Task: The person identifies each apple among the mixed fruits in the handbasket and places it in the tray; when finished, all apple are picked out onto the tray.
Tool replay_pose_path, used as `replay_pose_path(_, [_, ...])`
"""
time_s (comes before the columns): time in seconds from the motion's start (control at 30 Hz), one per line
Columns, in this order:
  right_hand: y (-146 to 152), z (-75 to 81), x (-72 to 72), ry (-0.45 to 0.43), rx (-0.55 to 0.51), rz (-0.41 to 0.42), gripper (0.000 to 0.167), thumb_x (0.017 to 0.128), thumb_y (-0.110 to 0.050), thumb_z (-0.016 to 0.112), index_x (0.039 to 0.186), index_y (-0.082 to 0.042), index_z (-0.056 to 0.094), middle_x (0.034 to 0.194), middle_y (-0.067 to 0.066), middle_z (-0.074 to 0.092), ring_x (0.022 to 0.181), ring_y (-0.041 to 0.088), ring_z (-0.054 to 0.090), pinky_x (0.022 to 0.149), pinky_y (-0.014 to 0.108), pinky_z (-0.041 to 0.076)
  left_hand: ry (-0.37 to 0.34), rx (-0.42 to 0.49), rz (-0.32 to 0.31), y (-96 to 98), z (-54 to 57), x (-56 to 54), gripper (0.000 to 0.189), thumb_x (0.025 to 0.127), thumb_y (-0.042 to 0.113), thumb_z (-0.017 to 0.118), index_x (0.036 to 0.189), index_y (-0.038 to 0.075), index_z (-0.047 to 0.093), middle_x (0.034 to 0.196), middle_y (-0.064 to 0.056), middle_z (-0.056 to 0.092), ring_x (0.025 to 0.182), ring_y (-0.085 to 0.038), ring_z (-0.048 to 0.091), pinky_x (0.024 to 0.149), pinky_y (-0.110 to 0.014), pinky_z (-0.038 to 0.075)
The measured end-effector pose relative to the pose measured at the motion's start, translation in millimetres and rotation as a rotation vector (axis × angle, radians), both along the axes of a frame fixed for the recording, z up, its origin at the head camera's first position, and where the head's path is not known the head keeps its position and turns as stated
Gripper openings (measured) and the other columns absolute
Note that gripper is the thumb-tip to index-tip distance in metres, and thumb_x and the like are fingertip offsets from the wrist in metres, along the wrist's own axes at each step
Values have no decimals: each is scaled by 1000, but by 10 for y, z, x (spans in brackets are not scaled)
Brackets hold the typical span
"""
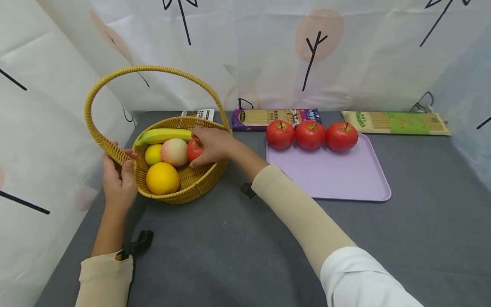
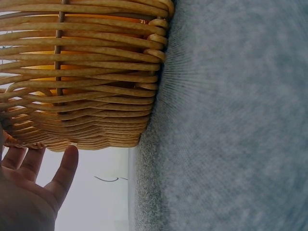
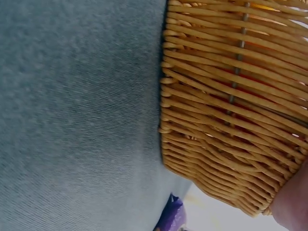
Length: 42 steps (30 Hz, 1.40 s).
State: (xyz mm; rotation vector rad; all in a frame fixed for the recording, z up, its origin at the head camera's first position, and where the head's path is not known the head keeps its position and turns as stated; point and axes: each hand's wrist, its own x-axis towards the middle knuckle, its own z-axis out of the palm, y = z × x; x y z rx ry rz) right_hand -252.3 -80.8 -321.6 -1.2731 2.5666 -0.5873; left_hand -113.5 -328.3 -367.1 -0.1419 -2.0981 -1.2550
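Note:
A yellow wicker basket [image 1: 199,192] with a tall arched handle stands on the left of the table. My left hand [image 1: 119,183] holds its left rim at the foot of the handle; in the left wrist view the fingers [image 2: 65,171] touch the weave. Inside lie a banana [image 1: 163,136], a small yellow fruit [image 1: 153,154], a peach [image 1: 174,152] and an orange [image 1: 163,178]. Reaching over the right rim, my right hand [image 1: 212,146] grips a red apple [image 1: 194,149] beside the peach. Part of that apple is hidden by the hand.
Right of the basket lies a lilac tray [image 1: 330,179], with three red apples [image 1: 310,135] in a row along its back edge. Behind are a purple noodle pack [image 1: 268,118] and a green-and-cream noodle pack [image 1: 399,123]. A printed white curtain [image 1: 268,51] hangs along the back.

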Motion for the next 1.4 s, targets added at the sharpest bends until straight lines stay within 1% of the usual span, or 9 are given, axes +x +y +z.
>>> replay_pose_path(0.1, [22, -27, 28, 28, -59, -8, 81, 81, -58, 75, 141, -14, 46, 123, 0, 57, 102, 13, 54, 81, 26, 47, 6, -6, 5, 1, -5, 1, 47, 105, 1, 41, 151, 5, 33, 122, -4, 53, 113, -14, 55, 104, -24, 41])
replay_pose_path(0.27, [60, -51, 94, 59, -163, -21, 84, 80, -62, 73, 147, -17, 48, 135, 0, 55, 112, 13, 53, 87, 26, 46, 6, 0, 4, 2, -2, 0, 47, 105, 1, 42, 151, 4, 33, 122, -6, 54, 113, -15, 55, 103, -24, 42])
replay_pose_path(0.47, [67, -39, 206, 53, -244, 13, 82, 80, -58, 77, 144, -15, 51, 131, 1, 57, 112, 14, 52, 87, 22, 46, 2, 6, 8, -3, 3, -1, 48, 104, 0, 43, 151, 4, 33, 122, -9, 53, 112, -14, 55, 102, -24, 42])
replay_pose_path(0.7, [97, 15, 358, -61, -336, -51, 83, 82, -53, 77, 149, -16, 47, 141, 2, 51, 119, 14, 49, 88, 23, 47, 16, -29, 8, -19, -13, 4, 47, 105, 0, 42, 151, 3, 33, 122, -4, 53, 112, -13, 54, 101, -22, 41])
replay_pose_path(0.87, [174, 46, 434, -100, -413, -70, 89, 80, -49, 81, 150, -12, 42, 142, 3, 49, 118, 15, 50, 88, 25, 49, 21, -43, 10, -17, -1, -1, 46, 105, 1, 42, 151, 4, 33, 121, -4, 53, 113, -15, 54, 101, -22, 41])
replay_pose_path(1.07, [297, 95, 531, -140, -544, -106, 94, 76, -43, 86, 150, -14, 36, 138, 1, 49, 112, 11, 52, 86, 23, 51, 17, -45, 7, -28, -10, -9, 47, 106, 2, 42, 152, 5, 32, 122, -5, 53, 114, -17, 54, 103, -24, 40])
replay_pose_path(1.17, [373, 138, 592, -173, -618, -125, 96, 75, -39, 87, 150, -14, 32, 133, 2, 52, 109, 12, 55, 85, 25, 52, 18, -35, 8, -28, -12, -11, 47, 105, 1, 42, 151, 4, 33, 122, -5, 53, 114, -15, 54, 103, -24, 40])
replay_pose_path(1.27, [468, 164, 655, -208, -679, -156, 94, 75, -35, 88, 147, -14, 32, 129, 2, 54, 107, 13, 56, 83, 27, 54, 20, -37, 7, -25, -13, -10, 47, 105, -1, 42, 151, 3, 32, 121, -4, 53, 113, -14, 54, 104, -24, 40])
replay_pose_path(1.4, [593, 161, 715, -214, -722, -220, 86, 75, -33, 89, 140, -14, 37, 125, 1, 54, 107, 14, 56, 81, 29, 55, 6, -29, 13, -19, -15, -14, 48, 104, -4, 41, 151, 1, 31, 121, -1, 52, 113, -13, 53, 105, -24, 40])
